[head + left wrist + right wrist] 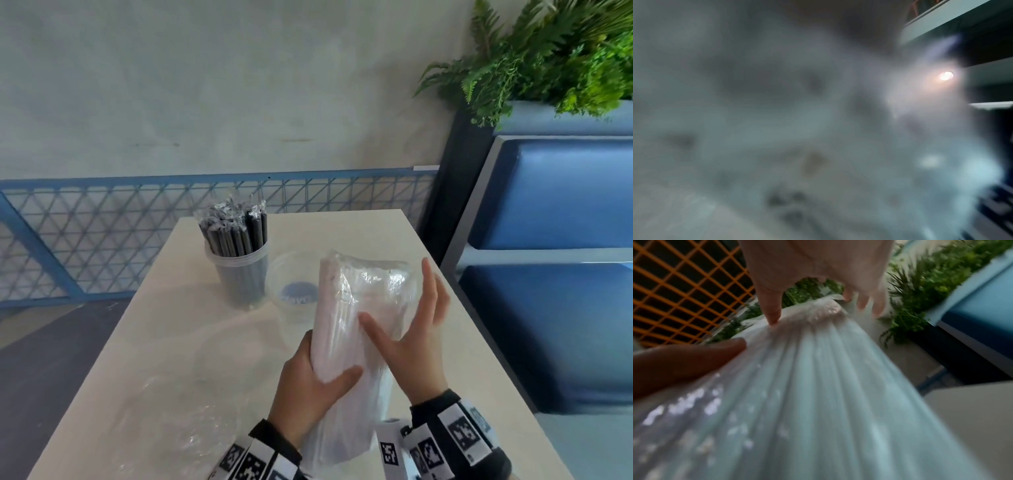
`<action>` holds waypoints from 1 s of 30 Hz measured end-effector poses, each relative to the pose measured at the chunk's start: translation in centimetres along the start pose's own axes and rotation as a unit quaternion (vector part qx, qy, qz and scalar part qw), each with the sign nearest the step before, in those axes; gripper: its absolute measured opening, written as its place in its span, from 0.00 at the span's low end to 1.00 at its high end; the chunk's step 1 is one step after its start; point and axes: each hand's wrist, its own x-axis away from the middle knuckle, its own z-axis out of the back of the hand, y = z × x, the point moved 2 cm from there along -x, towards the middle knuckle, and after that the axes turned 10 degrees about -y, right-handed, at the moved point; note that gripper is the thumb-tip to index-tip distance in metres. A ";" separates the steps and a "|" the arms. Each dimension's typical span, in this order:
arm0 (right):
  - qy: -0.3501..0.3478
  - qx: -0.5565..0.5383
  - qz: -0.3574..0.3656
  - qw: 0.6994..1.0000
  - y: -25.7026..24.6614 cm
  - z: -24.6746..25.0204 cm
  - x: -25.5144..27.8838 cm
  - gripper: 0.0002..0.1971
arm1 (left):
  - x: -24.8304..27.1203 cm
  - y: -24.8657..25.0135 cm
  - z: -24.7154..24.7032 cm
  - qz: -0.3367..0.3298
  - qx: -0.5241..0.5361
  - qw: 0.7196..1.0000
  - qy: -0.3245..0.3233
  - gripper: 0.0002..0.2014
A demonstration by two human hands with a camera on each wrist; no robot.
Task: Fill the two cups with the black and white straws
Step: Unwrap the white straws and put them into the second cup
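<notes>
**White straws held in both hands over the bench**

The white straws, a fat bundle wrapped in clear shiny plastic (356, 329), are up in the air between the two hands. The bundle leans, with its top end pointing away from the person.

The left hand (310, 387) is wrapped around the lower part of the bundle. Its thumb lies across the front and its fingers go behind. The left wrist view is all grey blur, so nothing can be told from it.

The right hand (416, 337) is spread wide, with straight fingers. Its thumb presses on the front of the bundle and its fingers reach around the right side. In the right wrist view, the fingertips (774, 316) touch the crinkled plastic near the top of the bundle.

Just past the hands stands an empty clear plastic cup with a blue mark on it (294, 291). Left of that cup, right beside it, is another clear plastic cup (239, 270) stuffed with black straws in clear wrappers (236, 229). They stand upright.

Left of the left hand, on the pale bench (164, 329), lies some crumpled clear plastic (185, 425).
</notes>
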 end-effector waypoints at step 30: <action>-0.101 0.049 0.032 0.993 -1.6 4.8 -1.8 0.08 | 3.3 0.8 1.6 0.021 -0.048 0.998 -0.043 0.24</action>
